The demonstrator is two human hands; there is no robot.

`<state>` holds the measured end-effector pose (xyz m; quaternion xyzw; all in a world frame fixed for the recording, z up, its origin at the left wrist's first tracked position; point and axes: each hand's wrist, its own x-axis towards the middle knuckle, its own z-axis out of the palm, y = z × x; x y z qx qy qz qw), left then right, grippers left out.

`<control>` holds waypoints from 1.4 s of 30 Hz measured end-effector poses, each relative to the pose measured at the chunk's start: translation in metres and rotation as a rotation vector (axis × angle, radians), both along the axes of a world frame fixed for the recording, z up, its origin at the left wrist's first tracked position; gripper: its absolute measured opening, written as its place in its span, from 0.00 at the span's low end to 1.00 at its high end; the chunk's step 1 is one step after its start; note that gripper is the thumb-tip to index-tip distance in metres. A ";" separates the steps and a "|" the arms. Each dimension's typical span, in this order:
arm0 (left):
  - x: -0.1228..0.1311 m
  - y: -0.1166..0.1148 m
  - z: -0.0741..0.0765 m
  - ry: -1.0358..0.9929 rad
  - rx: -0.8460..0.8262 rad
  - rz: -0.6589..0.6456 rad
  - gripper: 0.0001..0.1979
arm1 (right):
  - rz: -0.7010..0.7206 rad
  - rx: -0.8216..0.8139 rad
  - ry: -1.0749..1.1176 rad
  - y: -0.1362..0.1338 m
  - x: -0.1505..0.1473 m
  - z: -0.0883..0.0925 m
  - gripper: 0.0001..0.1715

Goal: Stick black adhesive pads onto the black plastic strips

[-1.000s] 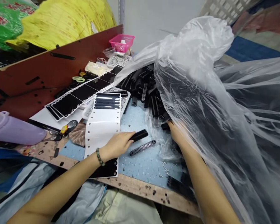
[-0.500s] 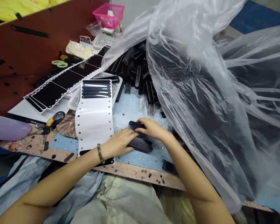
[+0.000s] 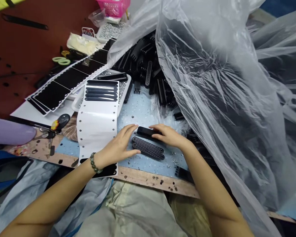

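Note:
Two long black perforated plastic strips (image 3: 148, 148) lie side by side on the pale blue mat (image 3: 140, 112). My left hand (image 3: 117, 146) rests at their left end, fingers stretched out and touching them. A third, solid black piece (image 3: 144, 131) lies just behind them, and my right hand (image 3: 167, 135) lies over its right end with fingers curled on it. A white backing sheet (image 3: 97, 121) carrying black adhesive strips (image 3: 101, 90) lies left of my left hand.
A big clear plastic bag (image 3: 224, 85) full of black parts (image 3: 143, 62) fills the right and back. Sheets of black stickers (image 3: 64, 84), green scissors (image 3: 61, 60), a pink basket (image 3: 113, 5), keys (image 3: 56, 124) and a purple bottle (image 3: 10, 131) sit left.
My right hand came out of the bag area to the mat and set down more black pieces. My left hand now lies flat at the strips' end. The camera tilted down.

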<state>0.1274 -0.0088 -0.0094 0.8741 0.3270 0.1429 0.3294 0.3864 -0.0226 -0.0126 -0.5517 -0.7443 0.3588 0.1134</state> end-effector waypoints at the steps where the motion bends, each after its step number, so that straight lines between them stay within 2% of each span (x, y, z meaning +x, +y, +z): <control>1: -0.002 0.001 0.002 -0.014 -0.028 0.017 0.42 | -0.024 -0.014 0.029 0.001 0.000 0.000 0.18; 3: -0.004 0.002 0.002 -0.025 -0.060 0.025 0.44 | -0.057 -0.037 0.069 0.003 0.001 0.001 0.14; 10: 0.000 0.001 -0.010 0.001 -0.040 0.005 0.51 | -0.081 -0.073 0.091 0.002 -0.002 0.001 0.15; 13: 0.004 0.001 -0.007 -0.004 -0.034 -0.015 0.51 | -0.084 -0.054 0.115 0.000 -0.002 0.000 0.13; 15: 0.008 0.004 -0.004 -0.040 -0.045 0.029 0.45 | -0.103 0.028 0.104 -0.003 -0.006 0.000 0.14; 17: 0.014 0.013 -0.002 -0.088 -0.061 0.117 0.35 | -0.123 0.156 0.044 -0.008 -0.013 0.002 0.19; 19: 0.021 0.025 -0.003 -0.112 -0.096 0.163 0.28 | -0.115 0.260 -0.048 -0.013 -0.021 0.005 0.21; 22: 0.029 0.043 -0.009 -0.108 -0.187 0.088 0.17 | -0.020 0.269 -0.079 -0.012 -0.021 0.009 0.17; 24: 0.031 0.048 -0.012 -0.118 -0.230 0.025 0.12 | -0.073 0.281 -0.047 0.003 -0.013 0.010 0.13; 25: 0.031 0.049 -0.013 -0.129 -0.240 0.001 0.11 | -0.165 0.315 -0.048 0.015 -0.008 0.010 0.13; 27: 0.028 0.046 -0.012 -0.152 -0.250 -0.035 0.10 | -0.439 0.433 -0.125 0.046 0.002 0.008 0.14; 28: 0.026 0.044 -0.010 -0.158 -0.253 -0.050 0.10 | -0.507 0.462 -0.148 0.063 0.004 0.006 0.16; 31: 0.021 0.037 -0.005 -0.152 -0.255 -0.085 0.09 | -0.611 0.519 -0.218 0.104 0.005 -0.001 0.27; 34: 0.019 0.036 -0.003 -0.126 -0.268 -0.101 0.11 | -0.637 0.504 -0.210 0.116 0.006 -0.005 0.29; 36: 0.021 0.040 -0.003 -0.135 -0.276 -0.044 0.13 | -0.628 0.485 -0.181 0.109 0.013 -0.006 0.27; 40: 0.031 0.055 -0.003 -0.220 -0.300 0.173 0.15 | -0.591 0.462 -0.143 0.086 0.029 -0.008 0.22; 42: 0.038 0.063 -0.002 -0.245 -0.284 0.226 0.15 | -0.579 0.467 -0.139 0.078 0.031 -0.008 0.19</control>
